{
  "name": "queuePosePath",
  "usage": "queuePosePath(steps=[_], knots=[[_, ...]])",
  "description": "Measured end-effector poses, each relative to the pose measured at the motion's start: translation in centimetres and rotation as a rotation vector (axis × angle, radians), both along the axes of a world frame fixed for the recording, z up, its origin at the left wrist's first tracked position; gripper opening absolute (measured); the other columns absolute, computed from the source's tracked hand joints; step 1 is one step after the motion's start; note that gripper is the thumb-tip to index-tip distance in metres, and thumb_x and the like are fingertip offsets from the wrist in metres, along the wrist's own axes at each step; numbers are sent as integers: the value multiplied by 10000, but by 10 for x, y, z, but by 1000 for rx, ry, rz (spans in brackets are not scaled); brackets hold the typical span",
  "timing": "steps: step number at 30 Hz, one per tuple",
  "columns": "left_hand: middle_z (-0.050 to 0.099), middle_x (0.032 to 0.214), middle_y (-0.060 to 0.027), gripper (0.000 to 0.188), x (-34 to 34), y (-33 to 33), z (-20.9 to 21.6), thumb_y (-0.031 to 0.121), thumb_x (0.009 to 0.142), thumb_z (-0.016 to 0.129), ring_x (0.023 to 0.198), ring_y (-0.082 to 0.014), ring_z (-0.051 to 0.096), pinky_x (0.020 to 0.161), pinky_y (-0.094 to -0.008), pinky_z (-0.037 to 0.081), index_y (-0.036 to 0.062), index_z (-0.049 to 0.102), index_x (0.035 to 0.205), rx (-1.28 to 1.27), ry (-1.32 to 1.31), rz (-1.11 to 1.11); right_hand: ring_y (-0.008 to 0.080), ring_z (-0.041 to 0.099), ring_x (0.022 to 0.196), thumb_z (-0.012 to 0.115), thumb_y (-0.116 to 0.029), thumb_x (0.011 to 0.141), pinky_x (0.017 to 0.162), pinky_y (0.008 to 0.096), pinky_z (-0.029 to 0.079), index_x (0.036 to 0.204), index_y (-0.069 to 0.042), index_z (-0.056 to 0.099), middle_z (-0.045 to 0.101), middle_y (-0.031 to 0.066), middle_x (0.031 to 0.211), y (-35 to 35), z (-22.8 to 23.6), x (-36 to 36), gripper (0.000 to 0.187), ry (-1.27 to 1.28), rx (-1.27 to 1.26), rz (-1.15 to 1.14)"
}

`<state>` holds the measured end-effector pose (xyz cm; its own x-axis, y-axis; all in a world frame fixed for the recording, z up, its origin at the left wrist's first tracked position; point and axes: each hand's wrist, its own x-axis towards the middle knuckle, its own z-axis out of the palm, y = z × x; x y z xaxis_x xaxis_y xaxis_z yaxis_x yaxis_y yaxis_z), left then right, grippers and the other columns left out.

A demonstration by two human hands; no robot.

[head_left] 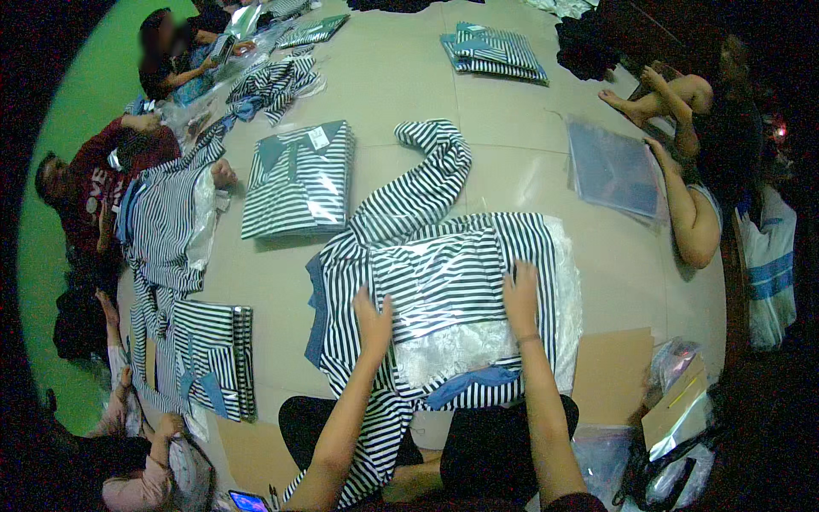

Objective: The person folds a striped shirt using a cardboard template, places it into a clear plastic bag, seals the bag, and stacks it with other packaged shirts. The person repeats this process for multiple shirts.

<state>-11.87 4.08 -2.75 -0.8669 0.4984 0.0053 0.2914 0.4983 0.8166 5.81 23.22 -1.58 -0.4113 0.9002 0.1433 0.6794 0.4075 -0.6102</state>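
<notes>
A black-and-white striped shirt (531,247) with a blue collar lies spread in front of me, white lace along its right edge. One striped sleeve (433,183) curves out toward the far side, and more striped cloth trails down by my left forearm. On the shirt's middle is a glossy rectangular patch (439,277), seemingly a clear plastic sheet, with white lace and a blue piece (473,384) below it. My left hand (373,320) rests on the left side of this patch, fingers apart. At its right side my right hand (520,299) lies on the cloth, fingers stretched out.
Beyond my left hand stands a stack of bagged striped shirts (299,179); others are at near left (213,358) and far back (495,53). Clear plastic bags (618,171) lie at right. Cardboard (610,371) is near my right forearm. Several people sit around.
</notes>
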Motion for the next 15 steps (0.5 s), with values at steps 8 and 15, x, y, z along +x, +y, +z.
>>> queuePosePath(steps=[8,15], knots=[[384,497,-57,287,37,-77,11,197,707,597,478,-137,387,464,-285,350,-18,424,631,-148,-280,-202,225,530,618,536,-203,768,582,304,420,882,26,545,562,153,689,-65,-13,73,256,270,-439,-111],[514,542,-37,264,18,-100,-10,244,731,614,481,-97,461,454,-225,383,-2,547,663,63,-582,-8,87,521,557,545,-251,761,427,210,428,853,-1,571,568,28,689,-74,-16,98,268,212,-981,-112]])
